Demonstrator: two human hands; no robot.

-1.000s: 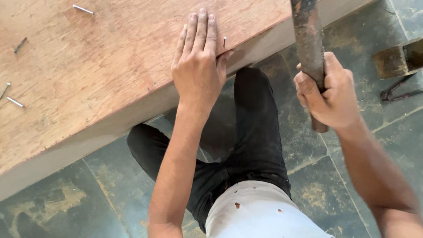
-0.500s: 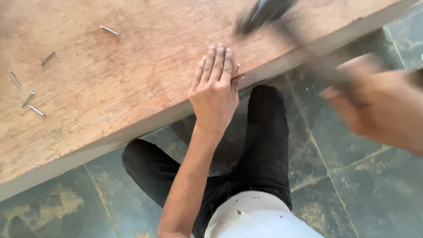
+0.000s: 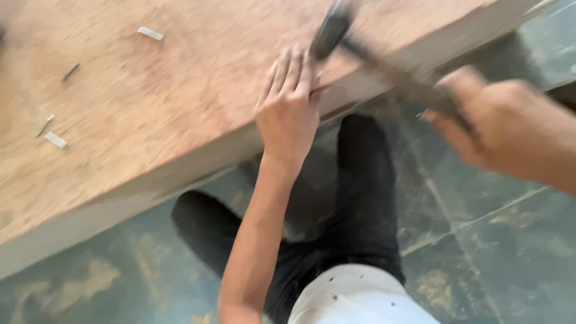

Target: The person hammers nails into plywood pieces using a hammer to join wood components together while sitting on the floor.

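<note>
Wooden board [image 3: 150,108] under blurred dark-headed hammer [image 3: 360,42], right hand [image 3: 480,120].

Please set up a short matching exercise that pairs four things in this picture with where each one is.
Things:
1. left hand
2. hammer
3. loose nails
4. right hand

Places:
A. scattered on the board's far left part
B. flat on the wooden board at its near edge
C. gripping the handle, out over the tiled floor
D. head down beside the fingertips at the board's edge

Pairs: 1-B, 2-D, 3-A, 4-C
</note>
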